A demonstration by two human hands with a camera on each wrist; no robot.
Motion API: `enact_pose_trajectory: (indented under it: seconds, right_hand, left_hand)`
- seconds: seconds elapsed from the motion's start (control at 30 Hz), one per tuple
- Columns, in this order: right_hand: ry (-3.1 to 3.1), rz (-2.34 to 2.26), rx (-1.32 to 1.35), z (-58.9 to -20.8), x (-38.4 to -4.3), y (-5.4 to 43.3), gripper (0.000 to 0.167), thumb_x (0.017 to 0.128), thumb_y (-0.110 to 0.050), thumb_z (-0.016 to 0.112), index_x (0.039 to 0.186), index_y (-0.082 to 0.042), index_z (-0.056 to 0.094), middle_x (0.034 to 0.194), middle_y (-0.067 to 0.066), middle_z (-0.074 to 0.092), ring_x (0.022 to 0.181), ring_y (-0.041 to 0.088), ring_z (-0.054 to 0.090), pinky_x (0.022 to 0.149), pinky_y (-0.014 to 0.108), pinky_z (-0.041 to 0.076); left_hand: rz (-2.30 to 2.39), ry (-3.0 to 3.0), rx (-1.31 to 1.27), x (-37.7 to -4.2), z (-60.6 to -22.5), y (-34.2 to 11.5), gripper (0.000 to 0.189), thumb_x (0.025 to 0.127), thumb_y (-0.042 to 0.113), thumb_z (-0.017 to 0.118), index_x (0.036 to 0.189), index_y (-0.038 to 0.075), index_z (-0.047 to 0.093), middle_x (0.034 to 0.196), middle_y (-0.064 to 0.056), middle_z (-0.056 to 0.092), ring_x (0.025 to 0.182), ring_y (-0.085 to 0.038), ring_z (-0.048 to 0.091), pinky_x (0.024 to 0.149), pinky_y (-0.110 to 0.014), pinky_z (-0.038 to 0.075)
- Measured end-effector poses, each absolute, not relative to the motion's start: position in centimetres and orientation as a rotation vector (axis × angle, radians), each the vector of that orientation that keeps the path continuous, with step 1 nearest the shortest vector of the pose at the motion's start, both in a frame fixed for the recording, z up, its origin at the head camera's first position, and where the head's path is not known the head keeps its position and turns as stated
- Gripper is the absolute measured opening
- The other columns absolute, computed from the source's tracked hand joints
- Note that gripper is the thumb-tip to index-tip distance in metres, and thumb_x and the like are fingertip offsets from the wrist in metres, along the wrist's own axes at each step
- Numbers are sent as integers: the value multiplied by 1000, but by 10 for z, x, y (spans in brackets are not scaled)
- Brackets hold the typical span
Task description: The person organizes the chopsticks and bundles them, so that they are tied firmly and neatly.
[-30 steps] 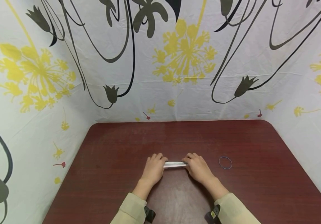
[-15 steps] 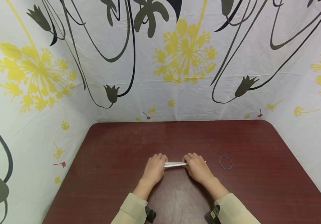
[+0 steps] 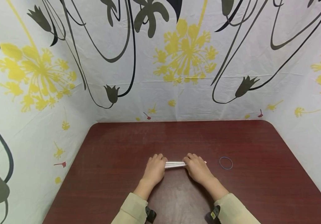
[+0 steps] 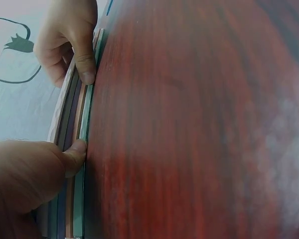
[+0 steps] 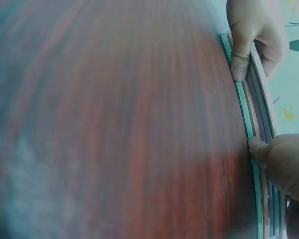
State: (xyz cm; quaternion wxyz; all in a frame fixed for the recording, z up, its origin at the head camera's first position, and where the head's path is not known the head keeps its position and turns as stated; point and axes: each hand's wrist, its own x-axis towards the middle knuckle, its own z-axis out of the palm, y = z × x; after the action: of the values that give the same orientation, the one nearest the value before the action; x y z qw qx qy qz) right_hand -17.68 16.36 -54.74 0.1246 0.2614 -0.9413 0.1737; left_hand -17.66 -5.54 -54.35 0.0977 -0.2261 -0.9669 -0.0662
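Note:
Between my two hands lies a bundle of long, thin, straight sticks (image 3: 175, 165), white from above in the head view. From the side, in the left wrist view, the sticks (image 4: 79, 117) show pale, dark, brown and green lengths packed side by side. My left hand (image 3: 154, 169) grips the bundle toward its left end, thumb on the near side. Toward the other end my right hand (image 3: 197, 168) holds it the same way, and a pinkish tip pokes out past the knuckles. The bundle is held close over the table (image 3: 115, 186). My palms hide much of both ends.
A thin bluish ring, like a rubber band (image 3: 226, 168), lies on the table just right of my right hand. White cloth (image 3: 138, 68) printed with yellow and grey flowers surrounds the table's back and sides.
The sticks have shifted slightly within my grip, the bundle tilting and levelling, and a tip has come into view beyond my right hand. Both hands keep hold; the ring lies still.

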Motion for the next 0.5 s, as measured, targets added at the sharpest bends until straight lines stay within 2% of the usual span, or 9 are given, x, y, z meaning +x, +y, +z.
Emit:
enact_pose_trajectory:
  seconds: [0.17, 0.37, 0.5]
  right_hand:
    - [-2733, 460, 764, -547, -176, 164, 20, 80, -7, 82, 96, -6, 70, 89, 2, 63, 83, 23, 60, 70, 41, 48]
    - [-2714, 415, 772, -549, -176, 163, 19, 80, -6, 82, 95, -6, 70, 89, 3, 64, 82, 24, 59, 67, 40, 47]
    - [-2701, 384, 783, -551, -175, 164, 20, 80, -4, 80, 96, -5, 68, 90, 5, 64, 82, 26, 59, 66, 40, 46]
  left_hand:
    - [-179, -2862, -671, -176, -544, -55, 24, 79, 6, 78, 101, 13, 72, 96, -2, 65, 89, -22, 61, 71, -35, 48]
    - [-167, -2903, -646, -173, -546, -53, 26, 81, 3, 76, 106, 12, 72, 98, -2, 66, 93, -23, 62, 77, -38, 49]
    - [-134, -2919, -624, -171, -546, -51, 24, 81, 3, 75, 102, 11, 70, 96, -3, 63, 93, -23, 60, 78, -39, 47]
